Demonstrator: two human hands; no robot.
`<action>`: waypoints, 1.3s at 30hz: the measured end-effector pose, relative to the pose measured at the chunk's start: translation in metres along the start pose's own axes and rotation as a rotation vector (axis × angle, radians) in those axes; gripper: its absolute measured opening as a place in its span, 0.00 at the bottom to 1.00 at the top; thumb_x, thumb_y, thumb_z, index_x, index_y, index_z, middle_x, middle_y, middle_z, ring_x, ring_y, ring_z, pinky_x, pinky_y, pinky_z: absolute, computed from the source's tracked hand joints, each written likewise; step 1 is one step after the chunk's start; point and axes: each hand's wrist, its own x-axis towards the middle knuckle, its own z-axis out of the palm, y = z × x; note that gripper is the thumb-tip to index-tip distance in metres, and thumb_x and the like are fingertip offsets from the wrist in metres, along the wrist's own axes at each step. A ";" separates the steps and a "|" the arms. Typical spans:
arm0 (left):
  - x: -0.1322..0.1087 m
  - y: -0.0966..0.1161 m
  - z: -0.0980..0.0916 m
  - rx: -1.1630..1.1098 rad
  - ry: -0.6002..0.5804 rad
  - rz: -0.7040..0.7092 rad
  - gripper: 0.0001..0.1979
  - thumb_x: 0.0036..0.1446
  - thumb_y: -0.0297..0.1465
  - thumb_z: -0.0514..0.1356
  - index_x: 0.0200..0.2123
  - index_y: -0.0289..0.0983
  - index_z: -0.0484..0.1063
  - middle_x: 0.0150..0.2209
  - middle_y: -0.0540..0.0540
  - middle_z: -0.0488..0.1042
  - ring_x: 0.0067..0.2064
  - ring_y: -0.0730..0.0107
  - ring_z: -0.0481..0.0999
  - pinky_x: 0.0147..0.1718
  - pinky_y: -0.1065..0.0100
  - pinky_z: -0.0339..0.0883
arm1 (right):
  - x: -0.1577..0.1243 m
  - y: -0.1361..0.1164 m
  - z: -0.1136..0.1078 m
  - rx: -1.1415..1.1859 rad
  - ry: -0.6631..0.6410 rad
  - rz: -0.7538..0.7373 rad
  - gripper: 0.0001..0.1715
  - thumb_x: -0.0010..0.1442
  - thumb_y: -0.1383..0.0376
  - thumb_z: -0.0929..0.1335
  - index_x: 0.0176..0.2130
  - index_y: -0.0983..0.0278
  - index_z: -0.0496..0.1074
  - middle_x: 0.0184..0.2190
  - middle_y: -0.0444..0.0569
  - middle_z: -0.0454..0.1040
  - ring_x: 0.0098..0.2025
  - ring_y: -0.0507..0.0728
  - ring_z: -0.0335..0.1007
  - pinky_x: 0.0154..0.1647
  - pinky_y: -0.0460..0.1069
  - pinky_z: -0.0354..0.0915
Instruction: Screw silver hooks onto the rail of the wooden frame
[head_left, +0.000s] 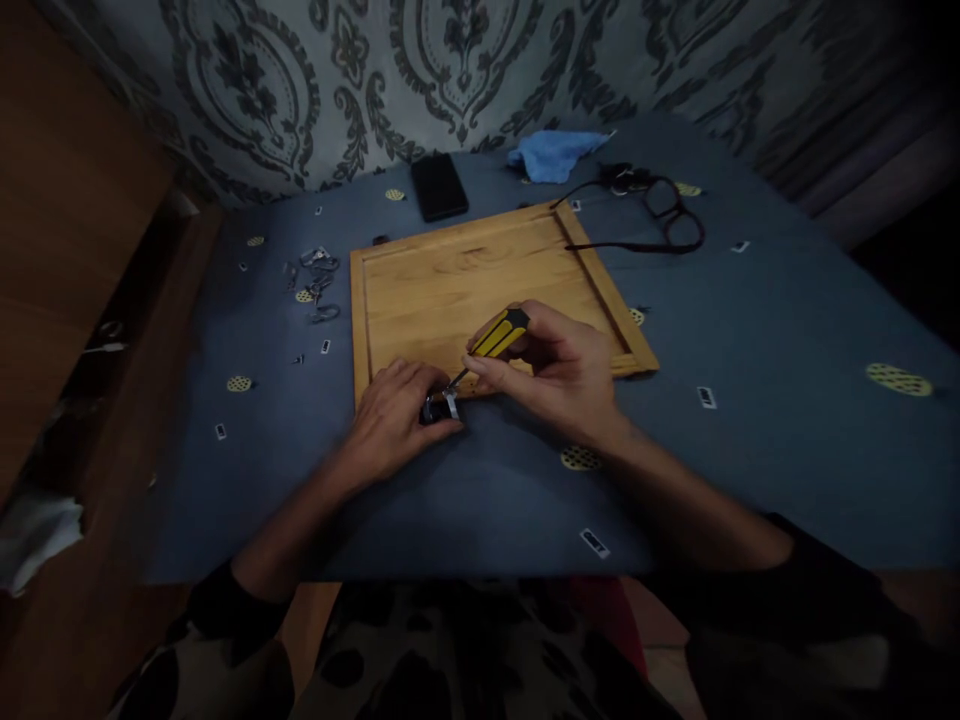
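My right hand (pixel 559 370) is closed round a screwdriver (pixel 501 332) with a yellow and black handle. The screwdriver slants down to the left, and its tip meets a small dark piece with a shiny metal band (pixel 451 405); its exact kind I cannot make out. Thumb and fingers of my left hand (pixel 394 415) grip that piece from the left, at the near edge of a wooden tray (pixel 450 290) with a raised rim. The fingers cover much of the piece.
Small metal parts (pixel 319 270) lie left of the tray, with a tiny screw (pixel 298 359) closer to me. Behind it are a black phone (pixel 439 187) and a blue cloth (pixel 556 155). Eyeglasses (pixel 682 228) rest at the right, one temple over the tray's corner. A patterned curtain hangs behind.
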 end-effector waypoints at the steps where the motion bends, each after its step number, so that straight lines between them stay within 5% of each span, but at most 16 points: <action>1: 0.000 0.000 0.000 0.001 0.000 0.001 0.18 0.59 0.40 0.72 0.48 0.39 0.73 0.45 0.45 0.80 0.48 0.55 0.76 0.48 0.56 0.69 | 0.000 0.000 0.000 -0.011 -0.005 -0.008 0.22 0.56 0.50 0.80 0.30 0.59 0.71 0.26 0.41 0.70 0.28 0.53 0.68 0.29 0.49 0.71; 8: 0.001 -0.001 0.001 0.008 -0.007 -0.013 0.17 0.60 0.39 0.70 0.48 0.39 0.74 0.46 0.44 0.79 0.50 0.54 0.75 0.51 0.54 0.69 | 0.007 -0.008 -0.005 -0.040 -0.159 -0.034 0.13 0.63 0.55 0.75 0.45 0.59 0.79 0.36 0.45 0.78 0.30 0.52 0.70 0.31 0.48 0.69; 15: 0.002 -0.002 0.001 0.019 -0.022 -0.004 0.17 0.60 0.42 0.70 0.47 0.39 0.74 0.45 0.43 0.79 0.49 0.53 0.75 0.50 0.54 0.70 | 0.023 -0.010 -0.003 -0.079 -0.229 -0.059 0.22 0.61 0.49 0.77 0.28 0.61 0.74 0.29 0.45 0.74 0.31 0.53 0.71 0.30 0.49 0.67; 21: 0.001 -0.004 0.003 0.013 -0.007 0.006 0.18 0.61 0.44 0.68 0.47 0.39 0.74 0.45 0.43 0.79 0.49 0.53 0.75 0.49 0.54 0.70 | 0.021 -0.005 0.004 0.121 -0.206 0.103 0.24 0.57 0.48 0.79 0.34 0.61 0.70 0.28 0.40 0.72 0.24 0.50 0.70 0.22 0.46 0.66; 29: 0.002 -0.001 0.002 0.018 -0.024 0.001 0.18 0.61 0.43 0.69 0.47 0.39 0.74 0.45 0.44 0.78 0.49 0.52 0.75 0.49 0.54 0.69 | 0.019 -0.016 -0.002 0.085 -0.298 0.077 0.19 0.65 0.50 0.74 0.41 0.62 0.76 0.30 0.42 0.75 0.29 0.52 0.75 0.31 0.48 0.70; 34: 0.002 0.001 0.000 0.036 -0.034 -0.015 0.18 0.60 0.42 0.70 0.47 0.39 0.74 0.45 0.44 0.78 0.49 0.52 0.75 0.48 0.54 0.69 | 0.016 -0.010 0.003 -0.036 -0.174 -0.044 0.22 0.58 0.51 0.79 0.29 0.61 0.70 0.24 0.39 0.67 0.25 0.50 0.66 0.25 0.47 0.62; 39: 0.002 0.000 0.000 0.029 -0.026 0.003 0.19 0.59 0.41 0.71 0.47 0.38 0.74 0.44 0.44 0.78 0.48 0.53 0.75 0.46 0.56 0.68 | 0.008 -0.010 0.004 0.023 0.049 -0.025 0.20 0.58 0.52 0.79 0.32 0.59 0.71 0.25 0.39 0.70 0.25 0.52 0.70 0.26 0.49 0.66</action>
